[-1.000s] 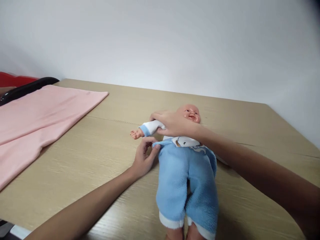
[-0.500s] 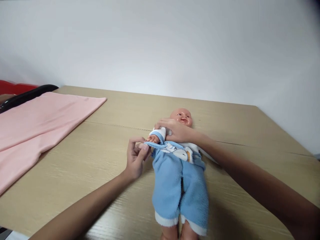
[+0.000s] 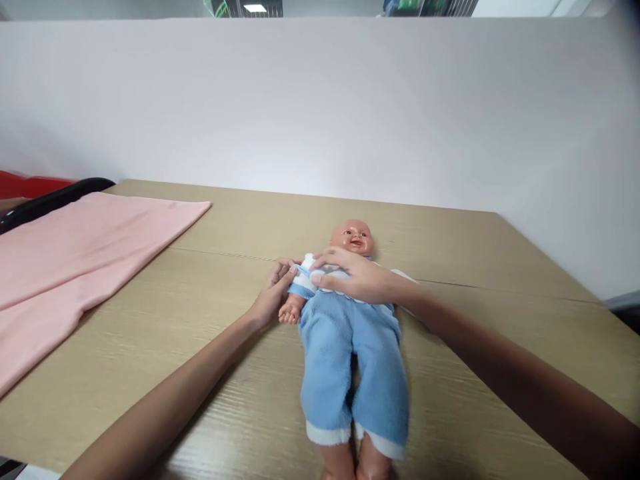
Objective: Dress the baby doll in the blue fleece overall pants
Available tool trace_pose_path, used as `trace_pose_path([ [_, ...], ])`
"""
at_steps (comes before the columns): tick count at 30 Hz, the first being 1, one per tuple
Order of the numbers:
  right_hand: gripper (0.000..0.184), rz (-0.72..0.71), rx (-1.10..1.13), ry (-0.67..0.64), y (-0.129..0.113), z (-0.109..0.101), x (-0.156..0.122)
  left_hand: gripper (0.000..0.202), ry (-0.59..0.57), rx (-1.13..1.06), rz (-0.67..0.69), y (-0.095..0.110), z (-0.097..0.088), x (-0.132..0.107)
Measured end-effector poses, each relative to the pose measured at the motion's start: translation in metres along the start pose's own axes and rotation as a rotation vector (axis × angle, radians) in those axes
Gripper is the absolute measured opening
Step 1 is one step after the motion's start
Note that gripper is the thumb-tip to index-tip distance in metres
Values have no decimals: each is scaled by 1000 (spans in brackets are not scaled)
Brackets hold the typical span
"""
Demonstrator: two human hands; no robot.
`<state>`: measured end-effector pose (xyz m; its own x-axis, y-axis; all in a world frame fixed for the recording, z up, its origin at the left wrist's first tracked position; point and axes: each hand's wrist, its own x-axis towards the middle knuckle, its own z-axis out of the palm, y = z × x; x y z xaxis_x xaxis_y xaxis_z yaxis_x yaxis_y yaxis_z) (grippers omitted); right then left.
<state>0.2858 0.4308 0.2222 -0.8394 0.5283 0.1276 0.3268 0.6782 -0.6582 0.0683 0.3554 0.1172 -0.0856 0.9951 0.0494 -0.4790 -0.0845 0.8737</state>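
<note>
Glossy plastic doll (image 3: 351, 238), fluffy fleece trousers (image 3: 350, 363), matt wood-grain table (image 3: 210, 333)

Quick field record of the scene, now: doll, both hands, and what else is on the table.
Doll: on its back on the table, head away from camera, blue overalls.
Left hand: at the doll's sleeve; grip unclear.
Right hand: flat on the doll's chest.
Pink cloth: spread at the table's left.
</note>
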Motion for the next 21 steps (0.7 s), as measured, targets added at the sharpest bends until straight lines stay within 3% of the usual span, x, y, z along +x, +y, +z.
trace_pose_path([
  [4,20,155,-177,171,-10,16,-15,52,40,-2,-62,-2,-4,7],
  [9,16,390,-69,275,10,21,0,54,26,71,-53,-4,-2,30],
  [16,15,379,-169,343,16,21,4,67,-33,120,-151,-3,-8,43],
  [21,31,396,-244,339,13,22,5,62,-59,135,-161,-17,-12,60],
])
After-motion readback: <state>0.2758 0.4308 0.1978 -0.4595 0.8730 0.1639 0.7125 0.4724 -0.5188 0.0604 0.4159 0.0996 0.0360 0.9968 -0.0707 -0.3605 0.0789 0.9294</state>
